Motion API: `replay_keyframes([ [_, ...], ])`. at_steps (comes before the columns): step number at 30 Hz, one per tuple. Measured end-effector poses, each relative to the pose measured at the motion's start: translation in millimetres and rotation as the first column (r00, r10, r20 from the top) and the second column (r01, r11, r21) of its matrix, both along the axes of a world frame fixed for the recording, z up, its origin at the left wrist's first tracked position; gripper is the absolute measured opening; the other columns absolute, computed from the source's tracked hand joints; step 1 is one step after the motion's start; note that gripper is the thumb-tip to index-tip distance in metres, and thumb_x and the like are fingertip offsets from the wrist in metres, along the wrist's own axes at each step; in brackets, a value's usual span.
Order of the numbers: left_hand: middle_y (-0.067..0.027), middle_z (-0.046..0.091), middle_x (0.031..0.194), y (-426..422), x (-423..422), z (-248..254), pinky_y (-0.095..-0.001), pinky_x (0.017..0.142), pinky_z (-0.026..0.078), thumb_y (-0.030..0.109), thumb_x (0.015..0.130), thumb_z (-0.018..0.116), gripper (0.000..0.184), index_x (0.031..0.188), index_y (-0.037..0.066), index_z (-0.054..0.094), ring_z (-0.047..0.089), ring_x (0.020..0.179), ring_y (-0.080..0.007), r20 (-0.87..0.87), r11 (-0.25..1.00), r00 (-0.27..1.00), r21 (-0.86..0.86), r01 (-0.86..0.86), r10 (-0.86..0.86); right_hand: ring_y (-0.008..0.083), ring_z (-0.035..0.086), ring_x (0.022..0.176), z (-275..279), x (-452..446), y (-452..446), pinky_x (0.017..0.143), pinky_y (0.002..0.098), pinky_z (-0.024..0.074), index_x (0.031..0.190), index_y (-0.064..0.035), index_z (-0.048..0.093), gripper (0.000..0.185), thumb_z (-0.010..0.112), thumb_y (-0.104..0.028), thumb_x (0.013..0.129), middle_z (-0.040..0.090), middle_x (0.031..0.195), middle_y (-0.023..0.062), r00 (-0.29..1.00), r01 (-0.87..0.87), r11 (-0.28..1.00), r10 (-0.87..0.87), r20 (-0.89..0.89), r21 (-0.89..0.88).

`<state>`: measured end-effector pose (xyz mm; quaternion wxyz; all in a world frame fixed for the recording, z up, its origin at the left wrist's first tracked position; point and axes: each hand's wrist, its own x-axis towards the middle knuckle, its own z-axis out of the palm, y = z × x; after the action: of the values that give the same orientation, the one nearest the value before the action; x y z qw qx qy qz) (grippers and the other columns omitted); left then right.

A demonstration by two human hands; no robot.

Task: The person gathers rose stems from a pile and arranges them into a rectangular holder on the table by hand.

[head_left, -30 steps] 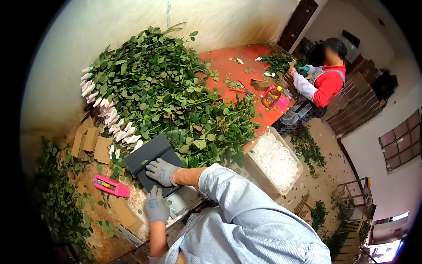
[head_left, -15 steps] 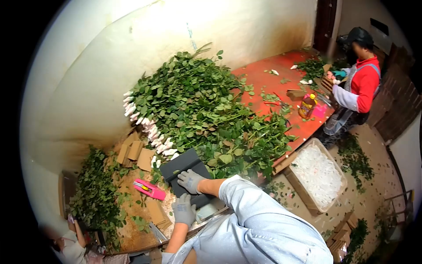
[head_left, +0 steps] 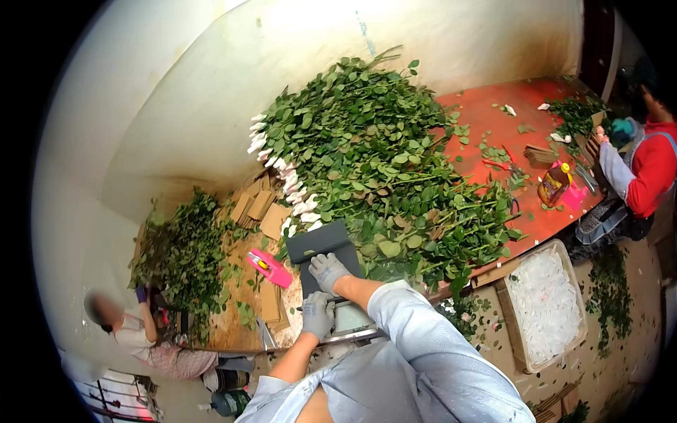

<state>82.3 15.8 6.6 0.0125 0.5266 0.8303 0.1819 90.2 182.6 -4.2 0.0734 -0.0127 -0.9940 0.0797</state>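
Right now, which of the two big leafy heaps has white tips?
The larger heap, reaching onto the red tabletop, has white tips; the smaller heap shows none.

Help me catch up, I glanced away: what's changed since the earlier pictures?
The view swung left: one co-worker now shows fully there; the red-sleeved co-worker is nearer the right edge. No grip visibly changed: right hand on the dark board, left hand at its edge. Pink tool and stems stayed.

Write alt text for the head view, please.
Gloved left hand and right hand on a dark panel beside a heap of leafy stems. A pink tool lies nearby; a person in red is at right, another at lower left.
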Motion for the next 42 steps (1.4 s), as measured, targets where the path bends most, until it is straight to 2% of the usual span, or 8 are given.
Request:
replay_keyframes([
  [11, -0.0134, 0.065, 0.100, -4.7, 0.4, 12.8, -0.0474, 0.089, 0.044, 0.014, 0.085, 0.068, 0.017, 0.101, 0.008, 0.069, 0.059, 0.101, -0.0354, 0.022, 0.997, 1.000, -0.076, 0.018, -0.016, 0.0258, 0.052, 0.123, -0.3, 2.0, -2.2, 0.091, 0.0413, 0.0437, 0.128, -0.0099, 0.062, 0.042, 0.061, -0.026, 0.089, 0.057, 0.133, 0.0103, 0.999, -0.011, 1.000, 0.011, 0.032, 0.013],
  [15, -0.0159, 0.068, 0.105, -8.4, -2.5, 40.2, -0.0465, 0.092, 0.049, 0.019, 0.088, 0.071, 0.023, 0.106, 0.005, 0.072, 0.062, 0.104, -0.0378, 0.190, 0.998, 0.981, -0.049, 0.048, -0.038, 0.0284, 0.053, 0.124, -9.9, -2.5, -2.1, 0.095, 0.0436, 0.0433, 0.124, -0.0097, 0.063, 0.039, 0.057, -0.021, 0.088, 0.056, 0.137, 0.0127, 1.000, 0.001, 0.999, -0.001, -0.020, -0.032],
  [18, -0.0165, 0.071, 0.098, -19.9, -18.5, 54.6, -0.0422, 0.084, 0.054, 0.015, 0.088, 0.071, 0.016, 0.100, 0.005, 0.075, 0.067, 0.093, -0.0356, 0.281, 0.994, 0.958, 0.106, 0.025, -0.054, 0.0288, 0.053, 0.126, -1.5, -2.0, -1.6, 0.098, 0.0447, 0.0427, 0.127, -0.0098, 0.061, 0.040, 0.057, -0.020, 0.088, 0.056, 0.138, 0.0133, 1.000, 0.010, 0.999, -0.009, 0.017, -0.037],
  [23, -0.0174, 0.073, 0.098, -58.4, -78.6, 53.9, -0.0409, 0.081, 0.056, 0.021, 0.090, 0.070, 0.019, 0.097, 0.004, 0.075, 0.070, 0.088, -0.0349, 0.379, 0.922, 0.880, 0.141, -0.361, 0.287, 0.0316, 0.052, 0.127, -9.5, -6.4, -2.7, 0.101, 0.0462, 0.0405, 0.129, -0.0099, 0.059, 0.044, 0.058, -0.016, 0.086, 0.056, 0.136, 0.0134, 1.000, 0.005, 0.999, -0.005, -0.028, -0.032],
  [28, -0.0171, 0.073, 0.105, -115.0, -152.5, 22.5, -0.0425, 0.086, 0.055, 0.029, 0.089, 0.071, 0.026, 0.098, 0.005, 0.076, 0.071, 0.094, -0.0342, 0.386, 0.788, 0.719, -0.034, -0.615, 0.578, 0.0328, 0.052, 0.125, -10.2, -7.3, -2.9, 0.099, 0.0472, 0.0416, 0.125, -0.0094, 0.061, 0.045, 0.063, -0.015, 0.080, 0.057, 0.132, 0.0133, 0.996, -0.015, 0.999, 0.012, -0.093, -0.030],
  [30, -0.0188, 0.067, 0.121, -131.9, -169.6, 2.2, -0.0447, 0.096, 0.051, 0.037, 0.086, 0.075, 0.045, 0.117, 0.004, 0.070, 0.064, 0.111, -0.0361, 0.145, 0.750, 0.736, -0.106, -0.653, 0.661, 0.0323, 0.052, 0.125, -10.3, -7.3, -3.4, 0.099, 0.0475, 0.0415, 0.127, -0.0099, 0.060, 0.044, 0.061, -0.015, 0.083, 0.057, 0.134, 0.0131, 0.998, -0.016, 1.000, 0.015, -0.065, -0.014],
  [36, -0.0207, 0.052, 0.131, -134.2, -181.9, -29.7, -0.0529, 0.106, 0.039, 0.053, 0.075, 0.080, 0.096, 0.148, 0.005, 0.039, 0.049, 0.125, -0.0399, -0.003, 0.638, 0.682, -0.351, -0.685, 0.731, 0.0329, 0.054, 0.122, -3.9, -10.3, -5.6, 0.099, 0.0478, 0.0422, 0.129, -0.0091, 0.060, 0.048, 0.064, -0.013, 0.081, 0.058, 0.133, 0.0137, 0.998, -0.012, 1.000, 0.011, -0.069, -0.011],
  [42, -0.0204, 0.057, 0.123, -129.8, -197.8, -37.1, -0.0523, 0.101, 0.040, 0.049, 0.076, 0.079, 0.091, 0.146, 0.005, 0.041, 0.053, 0.117, -0.0371, -0.076, 0.635, 0.697, -0.351, -0.688, 0.713, 0.0334, 0.056, 0.115, -2.3, -16.3, -7.9, 0.096, 0.0485, 0.0440, 0.121, -0.0102, 0.061, 0.044, 0.066, -0.008, 0.077, 0.060, 0.125, 0.0126, 0.989, -0.020, 1.000, 0.016, -0.144, -0.021],
])
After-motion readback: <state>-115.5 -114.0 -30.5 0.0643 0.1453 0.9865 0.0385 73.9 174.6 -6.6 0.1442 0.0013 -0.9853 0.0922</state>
